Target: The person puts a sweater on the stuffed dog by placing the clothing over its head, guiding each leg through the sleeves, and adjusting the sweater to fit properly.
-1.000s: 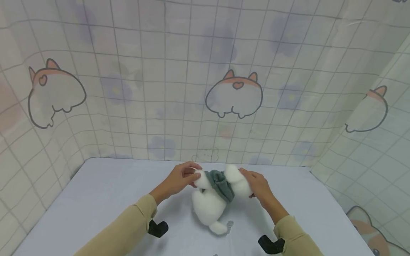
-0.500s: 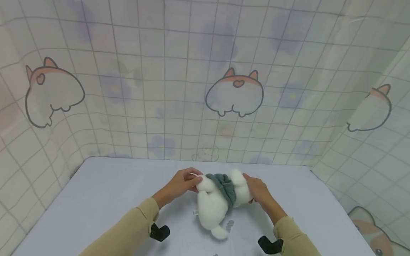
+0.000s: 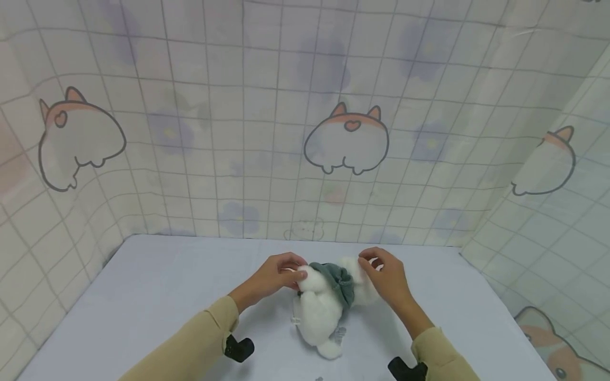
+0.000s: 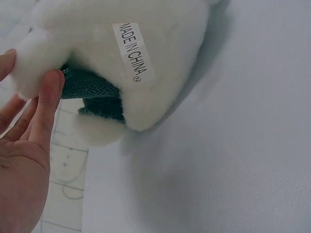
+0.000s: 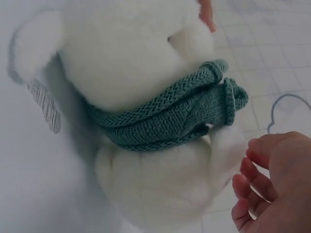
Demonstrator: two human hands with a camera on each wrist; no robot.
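A white plush toy (image 3: 320, 315) in a green knitted garment (image 5: 160, 114) lies on its side on the table, its rounded head toward me. My left hand (image 3: 278, 275) pinches one of its stubby white limbs between thumb and fingers; the left wrist view shows the hand (image 4: 29, 136) at that limb, beside a "MADE IN CHINA" tag (image 4: 134, 53). My right hand (image 3: 385, 272) hovers at the toy's far right end. In the right wrist view the right hand's (image 5: 279, 182) loosely bent fingers stand just beside a lower limb, with nothing between them.
The toy lies on a pale tabletop (image 3: 190, 296). A small grey printed mark (image 5: 44, 104) shows on it beside the toy's ear. Behind the table hangs a gridded curtain (image 3: 267, 174) with cartoon corgis, which also runs along both sides.
The toy has shifted slightly toward me and to the right, with my left hand still on its limb. My right hand has come off the toy's lower body and lifted slightly.
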